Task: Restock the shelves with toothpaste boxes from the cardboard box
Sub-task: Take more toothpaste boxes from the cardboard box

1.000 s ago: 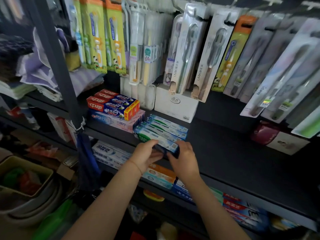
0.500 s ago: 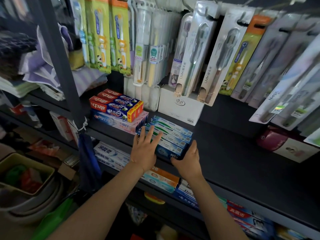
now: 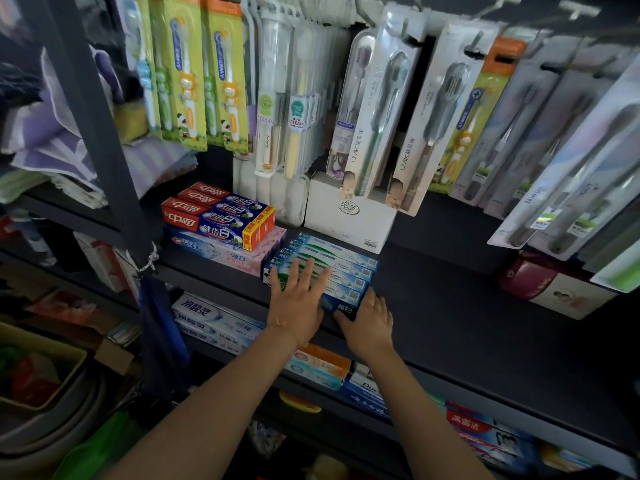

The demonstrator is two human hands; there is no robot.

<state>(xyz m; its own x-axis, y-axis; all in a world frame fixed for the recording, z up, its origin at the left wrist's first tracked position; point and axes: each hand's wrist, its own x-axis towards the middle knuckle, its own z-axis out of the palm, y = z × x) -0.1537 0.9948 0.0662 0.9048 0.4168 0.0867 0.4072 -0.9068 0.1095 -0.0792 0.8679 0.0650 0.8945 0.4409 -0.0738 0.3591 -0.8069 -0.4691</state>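
Note:
Several blue-and-green toothpaste boxes (image 3: 341, 263) lie side by side on the black shelf (image 3: 467, 323), next to a stack of red-and-blue ones (image 3: 221, 216). My left hand (image 3: 298, 306) lies flat on top of the nearest boxes with its fingers straight and spread. My right hand (image 3: 369, 323) presses against the front right corner of the nearest box, thumb along its front face. The cardboard box is out of view.
Packaged toothbrushes (image 3: 377, 109) hang low over the shelf's back. A white carton (image 3: 349, 216) stands behind the row and a pink box (image 3: 554, 289) sits at the right. More toothpaste (image 3: 214, 320) fills the shelf below. A dark upright post (image 3: 100, 133) stands at the left.
My left hand went from gripping the front box to lying flat on the row. The box moved back against the others, with my right hand staying at its corner.

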